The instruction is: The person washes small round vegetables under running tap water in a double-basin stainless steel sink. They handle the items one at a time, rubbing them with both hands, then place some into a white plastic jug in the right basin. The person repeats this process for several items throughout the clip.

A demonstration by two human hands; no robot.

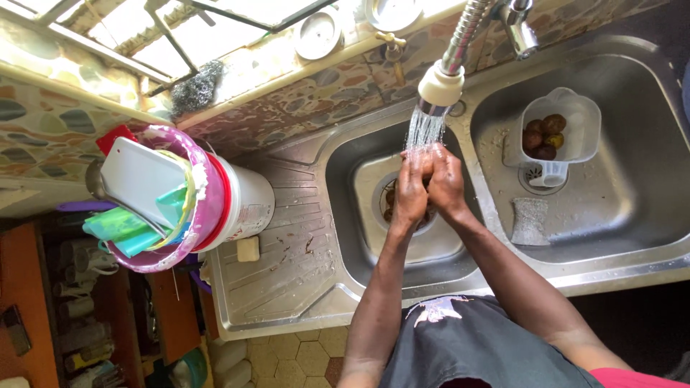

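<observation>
- A white bucket (pixel 244 205) stands on the steel drainboard (pixel 287 266) at the far left, with a pink basin (pixel 208 208) full of plastic ware tipped on top; a pale bar of soap (pixel 249 248) lies just beside it.
- The left hand (pixel 411 190) is pressed against the right hand (pixel 445 179) over the drain of the left sink basin (pixel 359 165); fingers curl together, and whether they grip anything cannot be told.
- A stream of water (pixel 424 129) falls from the faucet head (pixel 440 82) straight onto both hands.
- In the right sink basin (pixel 632 144) a clear plastic jug (pixel 568 129) holds several dark round fruits (pixel 544 135); a scouring pad (pixel 530 220) lies just below it.
</observation>
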